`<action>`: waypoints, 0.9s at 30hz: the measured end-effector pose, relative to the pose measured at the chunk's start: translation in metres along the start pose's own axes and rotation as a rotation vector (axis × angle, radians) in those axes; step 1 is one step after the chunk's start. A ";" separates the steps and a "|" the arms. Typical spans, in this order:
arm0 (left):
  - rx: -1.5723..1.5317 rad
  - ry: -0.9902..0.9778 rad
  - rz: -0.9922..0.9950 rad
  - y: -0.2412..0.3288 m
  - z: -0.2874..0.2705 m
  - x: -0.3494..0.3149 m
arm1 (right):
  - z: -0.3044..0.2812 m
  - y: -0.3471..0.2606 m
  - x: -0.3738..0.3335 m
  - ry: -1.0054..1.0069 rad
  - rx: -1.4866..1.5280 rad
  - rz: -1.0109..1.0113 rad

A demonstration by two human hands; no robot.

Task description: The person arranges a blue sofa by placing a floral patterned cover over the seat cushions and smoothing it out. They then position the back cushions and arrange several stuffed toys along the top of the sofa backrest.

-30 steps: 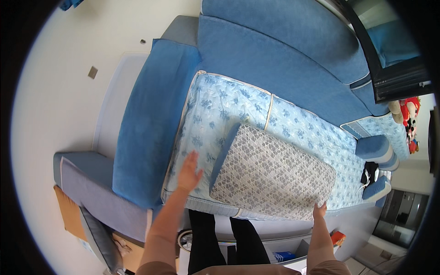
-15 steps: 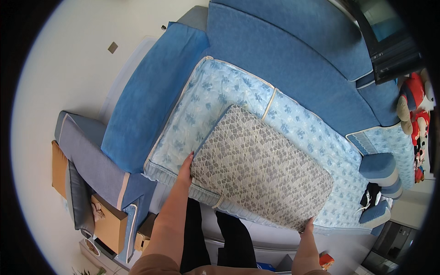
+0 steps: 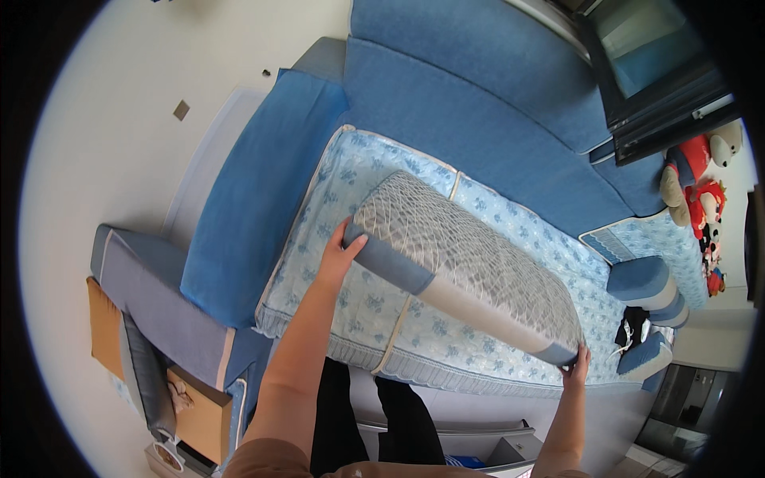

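Observation:
Between my two hands is a long sofa cushion (image 3: 470,239), its broad side in a grey patterned fabric and its near edge in blue and beige panels. It is tilted, with that edge turned toward me. My left hand (image 3: 341,248) grips the left end, thumb on the blue edge. At the right end my right hand (image 3: 578,365) has its fingers bent round the corner. Under the cushion, a light blue flowered quilted cover (image 3: 382,319) lies over the sofa seat. How far the cushion rests on the seat I cannot tell.
A blue sofa (image 3: 478,127) runs behind, with its armrest (image 3: 255,191) at left. Small cushions (image 3: 637,279) and stuffed toys (image 3: 705,199) are at right, below a dark window frame (image 3: 669,119). Cardboard boxes (image 3: 199,410) stand at lower left. An open drawer (image 3: 510,450) is near my legs.
The cushion has tipped up, so its blue and beige edge now shows. Both hands have moved with its ends, the right one up and to the right. My view has shifted slightly.

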State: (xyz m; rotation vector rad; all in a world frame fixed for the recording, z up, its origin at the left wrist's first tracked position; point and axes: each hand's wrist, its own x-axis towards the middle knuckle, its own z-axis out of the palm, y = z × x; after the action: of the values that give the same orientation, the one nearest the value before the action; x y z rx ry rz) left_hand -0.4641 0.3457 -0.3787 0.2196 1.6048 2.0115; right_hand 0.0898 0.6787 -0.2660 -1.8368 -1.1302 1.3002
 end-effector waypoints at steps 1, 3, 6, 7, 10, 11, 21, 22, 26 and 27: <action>0.002 -0.003 -0.008 0.021 0.009 0.011 | 0.011 -0.015 0.002 -0.032 -0.035 -0.039; 0.015 -0.028 0.016 0.064 0.010 0.037 | 0.038 -0.043 0.007 -0.074 -0.083 -0.101; 0.099 -0.072 0.157 0.107 -0.011 0.089 | 0.096 -0.077 0.007 -0.098 -0.048 -0.134; 0.155 -0.074 0.230 0.118 -0.017 0.109 | 0.120 -0.092 0.005 -0.080 -0.039 -0.154; 0.231 -0.067 0.258 0.156 -0.028 0.153 | 0.191 -0.137 0.013 -0.065 -0.102 -0.219; 0.238 -0.058 0.234 0.168 -0.030 0.166 | 0.218 -0.155 0.006 -0.049 -0.139 -0.241; 0.509 -0.158 0.377 0.160 -0.053 0.255 | 0.344 -0.212 0.047 -0.099 -0.200 -0.373; 0.683 -0.096 0.386 0.154 -0.051 0.261 | 0.357 -0.210 0.056 -0.148 -0.092 -0.426; 1.213 0.061 0.291 0.140 -0.016 0.271 | 0.453 -0.178 0.062 -0.348 -0.426 -0.799; 1.302 0.099 0.236 0.139 -0.011 0.271 | 0.472 -0.168 0.053 -0.160 -0.642 -0.950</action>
State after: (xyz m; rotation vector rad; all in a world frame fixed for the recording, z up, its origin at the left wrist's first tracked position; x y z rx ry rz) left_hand -0.7396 0.4562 -0.3075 0.7940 2.8077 0.7959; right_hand -0.3963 0.8040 -0.3018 -1.2218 -2.3096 0.5394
